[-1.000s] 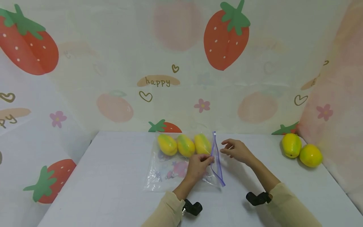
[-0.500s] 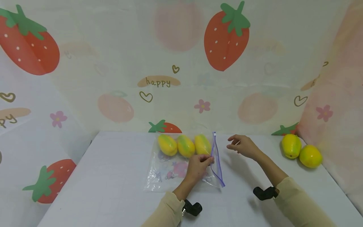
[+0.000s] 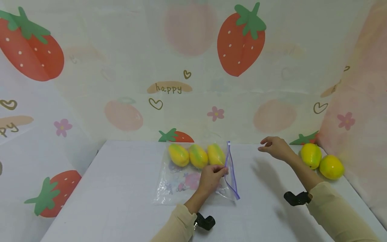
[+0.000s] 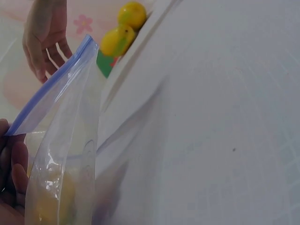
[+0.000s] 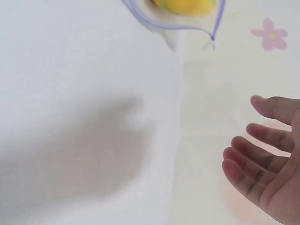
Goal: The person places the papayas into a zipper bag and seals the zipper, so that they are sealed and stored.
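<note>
A clear zip bag [image 3: 169, 185] with a purple zip edge lies on the table in the head view. Inside it are three yellow-green fruits, mangoes by their look [image 3: 198, 156], in a row along its far side. My left hand [image 3: 210, 178] pinches the bag's near layer by the zip edge, and the mouth gapes there. My right hand [image 3: 278, 148] is raised over the table right of the bag, holding nothing, fingers relaxed. In the right wrist view its fingers [image 5: 255, 159] are spread and slightly bent. The left wrist view shows the lifted purple zip edge [image 4: 51, 84].
Two more yellow-green fruits [image 3: 310, 156] [image 3: 331, 167] lie at the table's right edge, beside the right forearm. A white cloth covers the table [image 3: 121, 188]. Strawberry-printed sheets [image 3: 193, 111] stand behind and at both sides. Each wrist bears a black camera [image 3: 205, 222].
My right hand has moved away from the bag's mouth, rightward and up toward the two loose fruits. My left hand and the bag have stayed in place.
</note>
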